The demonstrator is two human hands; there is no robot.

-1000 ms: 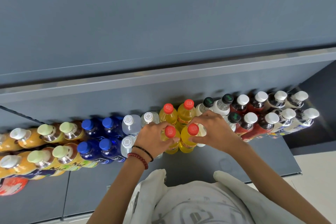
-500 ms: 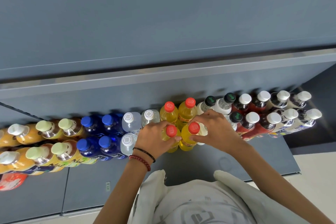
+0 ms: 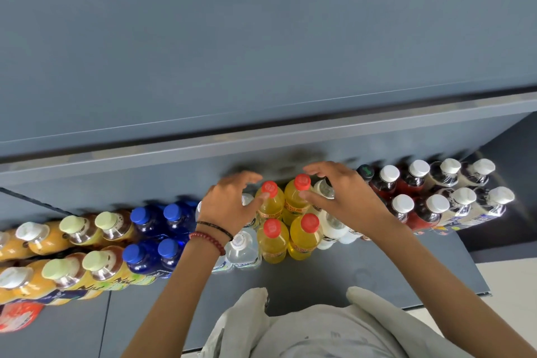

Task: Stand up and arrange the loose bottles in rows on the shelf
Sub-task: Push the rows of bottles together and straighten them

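L hand [image 3: 229, 206] & R hand [image 3: 345, 200], fingers spread, loosely curved, flank two far-row yellow btls [image 3: 276, 205], upright mid-shelf [image 3: 363, 270]. Step: squaring rows. Next: prob. light nudge flush w/ neighbours.

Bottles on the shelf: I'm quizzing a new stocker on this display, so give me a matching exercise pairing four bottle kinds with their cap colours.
Column A
1. yellow bottles
2. blue bottles
3. dark red bottles
4. silver-necked bottles

Column B
a. white caps
b. pale green caps
c. red caps
d. blue caps

Pairs: 1-c, 2-d, 3-a, 4-b
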